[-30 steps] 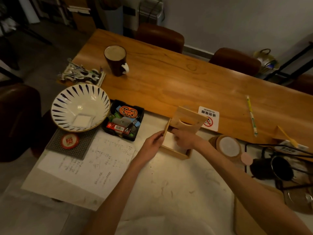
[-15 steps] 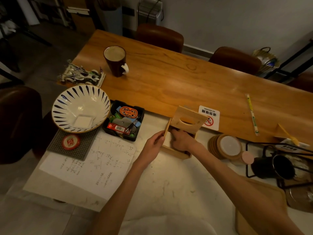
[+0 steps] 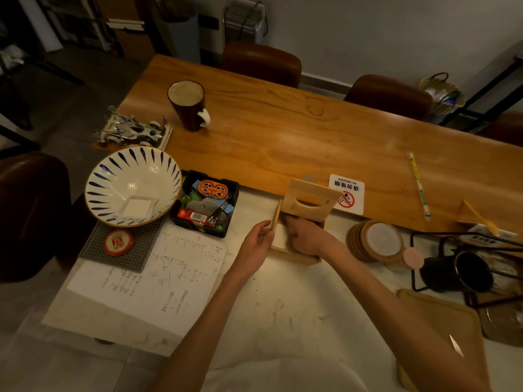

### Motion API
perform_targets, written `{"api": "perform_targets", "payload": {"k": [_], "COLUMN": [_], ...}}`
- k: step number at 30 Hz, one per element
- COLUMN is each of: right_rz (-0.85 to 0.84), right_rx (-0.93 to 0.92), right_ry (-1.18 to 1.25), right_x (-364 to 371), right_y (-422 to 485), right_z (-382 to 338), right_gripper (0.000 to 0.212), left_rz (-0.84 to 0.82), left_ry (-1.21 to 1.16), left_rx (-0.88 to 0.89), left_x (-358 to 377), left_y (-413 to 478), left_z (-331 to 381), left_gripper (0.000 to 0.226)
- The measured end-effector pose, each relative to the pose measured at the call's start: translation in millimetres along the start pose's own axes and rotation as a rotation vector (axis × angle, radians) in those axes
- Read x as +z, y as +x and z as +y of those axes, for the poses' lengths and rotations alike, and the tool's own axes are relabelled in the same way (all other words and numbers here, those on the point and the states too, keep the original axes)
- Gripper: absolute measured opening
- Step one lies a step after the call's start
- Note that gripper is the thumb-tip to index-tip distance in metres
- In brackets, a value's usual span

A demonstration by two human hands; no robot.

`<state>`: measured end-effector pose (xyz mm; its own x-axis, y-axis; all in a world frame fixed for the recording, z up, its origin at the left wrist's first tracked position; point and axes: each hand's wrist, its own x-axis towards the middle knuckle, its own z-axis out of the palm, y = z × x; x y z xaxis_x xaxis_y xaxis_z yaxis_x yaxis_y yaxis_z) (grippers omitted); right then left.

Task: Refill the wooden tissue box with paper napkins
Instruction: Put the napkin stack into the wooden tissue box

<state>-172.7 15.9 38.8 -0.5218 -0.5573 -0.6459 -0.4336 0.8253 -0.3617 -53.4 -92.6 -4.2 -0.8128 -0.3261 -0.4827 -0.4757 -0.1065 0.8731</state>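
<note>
Tissue box: on the pale table, near its far edge, open.
Lid: tilted up at the back, leaving the top free for loading.
Napkins: white stack inside.
Right hand: flat on the napkins, likely pressing them down.
Left hand: loosely open, fingertips at the box's left wall, probably steadying it.

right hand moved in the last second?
Yes. The right hand pushed deeper into the wooden tissue box, toward its propped-up lid; the box itself stayed by the no-smoking sign.
</note>
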Motion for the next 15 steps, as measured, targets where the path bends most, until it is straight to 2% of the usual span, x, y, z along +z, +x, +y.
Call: {"api": "perform_targets", "payload": {"k": [2,4,5,6,8,10,15], "right_rz": [0.208,0.617,0.765,0.796,0.582,0.417,0.433], "right_rx": [0.003,0.069,0.111,0.149,0.221,0.203,0.111], "right_ry": [0.148,0.278,0.369,0.488,0.801,1.034,1.139], "right_x": [1,12,19,25,32,37,55], "right_y": [-25,-51,-59,-62,-63,-61,-75], "right_z": [3,10,17,24,29,31,31], "right_gripper": [0.041,0.028,0.024,0.025,0.043,0.045,0.031], "left_rz": [-0.026,-0.040,-0.044,-0.047,-0.077,-0.126,-0.184], "left_ry": [-0.001,0.008,-0.001,-0.013,-0.049,-0.034,0.139], "left_rx": [-0.021,-0.030,-0.036,-0.039,-0.029,-0.005,0.004], "left_x": [4,6,7,7,8,11,7], "left_y": [-5,-9,-10,-8,-3,2,-2], "left_z": [-1,0,3,5,10,13,-2], "left_gripper": [0.039,0.044,0.047,0.049,0.049,0.049,0.068]}}
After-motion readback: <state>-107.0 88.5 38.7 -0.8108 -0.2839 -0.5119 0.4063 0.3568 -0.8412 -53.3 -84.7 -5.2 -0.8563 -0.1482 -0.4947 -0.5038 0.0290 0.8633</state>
